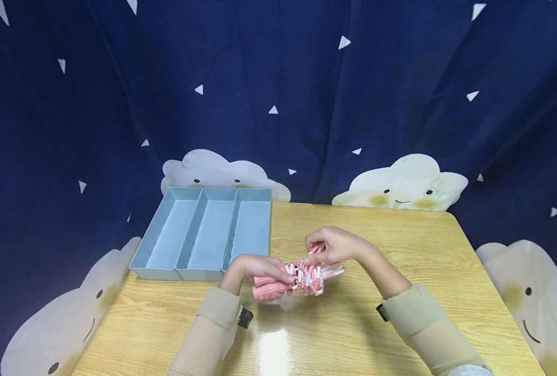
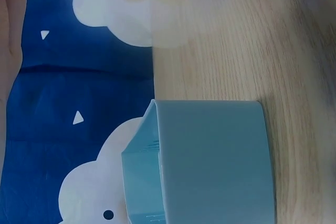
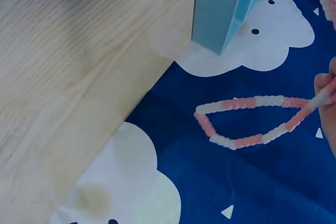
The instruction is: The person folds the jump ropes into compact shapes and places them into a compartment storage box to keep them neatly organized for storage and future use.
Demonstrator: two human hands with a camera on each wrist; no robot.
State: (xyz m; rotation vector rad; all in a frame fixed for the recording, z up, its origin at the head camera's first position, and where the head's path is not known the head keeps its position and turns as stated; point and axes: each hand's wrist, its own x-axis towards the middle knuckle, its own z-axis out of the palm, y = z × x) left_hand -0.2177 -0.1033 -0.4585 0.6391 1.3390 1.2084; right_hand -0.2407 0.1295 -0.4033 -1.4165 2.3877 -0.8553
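In the head view, a bundled pink-and-white beaded jump rope (image 1: 310,279) is held above the table. My left hand (image 1: 261,266) grips the bundle from the left, its thumb lying across the top near the pink handles (image 1: 270,289). At the bundle's upper right, my right hand (image 1: 335,245) pinches a strand of the beaded rope with bent fingers. The right wrist view shows a beaded loop (image 3: 244,141) sticking out from the right-hand fingers (image 3: 328,116). Only a blurred strip of the left hand appears at the edge of the left wrist view.
A light blue tray (image 1: 200,273) with three long compartments stands on the wooden table (image 1: 391,303), left of and behind the hands. Behind the table hangs a dark blue curtain (image 1: 240,68) with white triangles and clouds.
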